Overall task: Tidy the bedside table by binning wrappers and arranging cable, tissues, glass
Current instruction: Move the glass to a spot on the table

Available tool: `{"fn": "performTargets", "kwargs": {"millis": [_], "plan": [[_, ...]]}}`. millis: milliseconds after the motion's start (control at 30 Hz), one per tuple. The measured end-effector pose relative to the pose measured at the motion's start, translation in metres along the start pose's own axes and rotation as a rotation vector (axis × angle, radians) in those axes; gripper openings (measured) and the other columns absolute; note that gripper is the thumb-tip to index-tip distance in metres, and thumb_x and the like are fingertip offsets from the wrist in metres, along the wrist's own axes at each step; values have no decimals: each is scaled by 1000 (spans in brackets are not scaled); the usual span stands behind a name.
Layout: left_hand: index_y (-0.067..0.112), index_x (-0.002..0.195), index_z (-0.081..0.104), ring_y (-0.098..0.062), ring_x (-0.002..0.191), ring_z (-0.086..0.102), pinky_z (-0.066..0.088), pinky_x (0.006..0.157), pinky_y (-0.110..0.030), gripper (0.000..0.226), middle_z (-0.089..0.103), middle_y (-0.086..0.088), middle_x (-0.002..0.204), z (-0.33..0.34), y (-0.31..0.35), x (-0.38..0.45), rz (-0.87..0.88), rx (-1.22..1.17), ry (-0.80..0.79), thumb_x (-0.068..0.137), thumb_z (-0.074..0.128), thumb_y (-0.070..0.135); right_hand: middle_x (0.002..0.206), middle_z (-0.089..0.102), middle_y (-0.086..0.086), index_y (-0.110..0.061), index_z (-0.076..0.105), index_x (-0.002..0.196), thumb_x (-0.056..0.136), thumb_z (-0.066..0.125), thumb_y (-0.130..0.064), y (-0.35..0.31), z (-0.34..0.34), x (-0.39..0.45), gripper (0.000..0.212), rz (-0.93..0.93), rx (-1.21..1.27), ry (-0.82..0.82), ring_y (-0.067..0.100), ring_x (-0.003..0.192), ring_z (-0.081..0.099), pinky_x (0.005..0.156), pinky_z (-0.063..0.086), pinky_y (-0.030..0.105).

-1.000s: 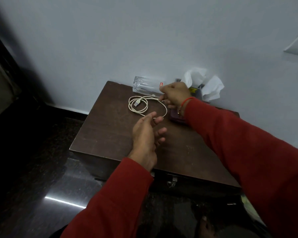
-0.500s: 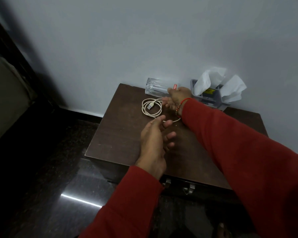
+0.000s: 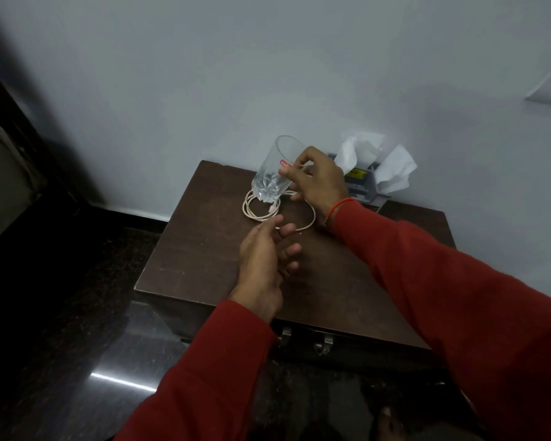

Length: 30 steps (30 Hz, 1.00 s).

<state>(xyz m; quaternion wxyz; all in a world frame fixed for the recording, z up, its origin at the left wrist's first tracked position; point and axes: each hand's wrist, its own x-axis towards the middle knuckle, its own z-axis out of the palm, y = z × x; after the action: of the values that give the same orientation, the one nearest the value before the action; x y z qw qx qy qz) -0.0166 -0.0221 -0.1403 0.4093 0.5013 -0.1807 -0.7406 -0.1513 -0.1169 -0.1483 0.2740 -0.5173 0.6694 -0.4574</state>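
1. Head view: the right hand (image 3: 315,183) grips the glass (image 3: 275,170) near its red label, its fingers (image 3: 295,163) clamped on the side wall toward the rim.
2. The glass is tilted. Its long axis leans up and to the left, with the open mouth toward the wall and the thick base low, right over the cable (image 3: 263,210). I cannot tell whether the base touches the cable or the tabletop (image 3: 204,249).
3. The cable lies in loose coils at the back of the tabletop, 1 strand running on under the right wrist.
4. The left hand (image 3: 264,259) hovers just in front of the coils, its fingers spread apart and holding nothing. It is the nearer hand to the cable.
5. The tissues (image 3: 376,163) stand in their holder at the back right, just beside the right hand.
6. Judgement: the move ahead turns on bringing the glass upright and setting it clear of the coils, which leaves the cable to the left hand.
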Motion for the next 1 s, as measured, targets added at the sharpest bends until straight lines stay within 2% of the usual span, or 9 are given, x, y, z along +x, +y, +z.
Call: {"fn": "performTargets", "kwargs": {"millis": [167, 300, 400, 567, 700, 867, 933, 1000], "plan": [[21, 121, 67, -13, 69, 64, 44, 55, -27, 27, 73, 7, 93, 1, -6, -1, 29, 22, 0, 98, 57, 30, 80, 70, 15, -16, 55, 81, 80, 79, -30, -2, -47, -43, 28, -104, -39, -33, 30, 74, 72, 57, 60, 36], [21, 122, 66, -14, 70, 63, 43, 56, -27, 28, 73, 8, 90, 7, -13, -4, 26, 45, -3, 98, 56, 30, 86, 72, 12, -13, 56, 86, 79, 78, -33, 5, -92, -80, 31, -146, -25, -23, 30, 80, 73, 70, 61, 49], [22, 122, 65, -13, 69, 63, 43, 55, -27, 27, 72, 7, 92, 12, -20, -5, 12, 65, -15, 98, 57, 30, 84, 73, 11, -8, 58, 88, 81, 78, -25, 13, -128, -97, 28, -147, -83, 66, 22, 77, 72, 69, 61, 32], [22, 125, 64, -14, 72, 63, 44, 56, -28, 29, 72, 7, 95, 18, -30, -2, 6, 91, -39, 99, 56, 32, 73, 68, -5, -15, 60, 86, 79, 80, -29, 40, -187, -107, 25, -132, -250, 192, 6, 64, 64, 63, 55, 25], [22, 124, 64, -14, 71, 62, 43, 58, -28, 28, 71, 6, 96, 23, -35, -1, 6, 108, -45, 99, 55, 30, 86, 71, 1, -19, 59, 86, 78, 79, -34, 72, -225, -102, 27, -50, -276, 307, 22, 82, 71, 72, 61, 47], [24, 123, 64, -14, 74, 63, 43, 60, -29, 27, 71, 6, 97, 28, -43, 2, -6, 130, -60, 99, 54, 31, 94, 67, -1, -26, 57, 83, 77, 79, -36, 102, -240, -82, 25, 51, -263, 404, 22, 90, 70, 76, 60, 49], [24, 124, 65, -14, 75, 63, 43, 61, -29, 28, 71, 7, 97, 30, -45, 4, -9, 134, -65, 99, 55, 32, 93, 67, -1, -22, 60, 86, 77, 79, -36, 109, -239, -71, 25, 64, -289, 436, 20, 91, 68, 79, 59, 42], [24, 123, 65, -15, 76, 63, 43, 61, -29, 28, 71, 6, 97, 32, -46, 6, -11, 138, -67, 98, 56, 33, 91, 66, -1, -15, 62, 90, 79, 78, -31, 112, -235, -61, 26, 79, -308, 447, 18, 91, 65, 75, 52, 22]]}}
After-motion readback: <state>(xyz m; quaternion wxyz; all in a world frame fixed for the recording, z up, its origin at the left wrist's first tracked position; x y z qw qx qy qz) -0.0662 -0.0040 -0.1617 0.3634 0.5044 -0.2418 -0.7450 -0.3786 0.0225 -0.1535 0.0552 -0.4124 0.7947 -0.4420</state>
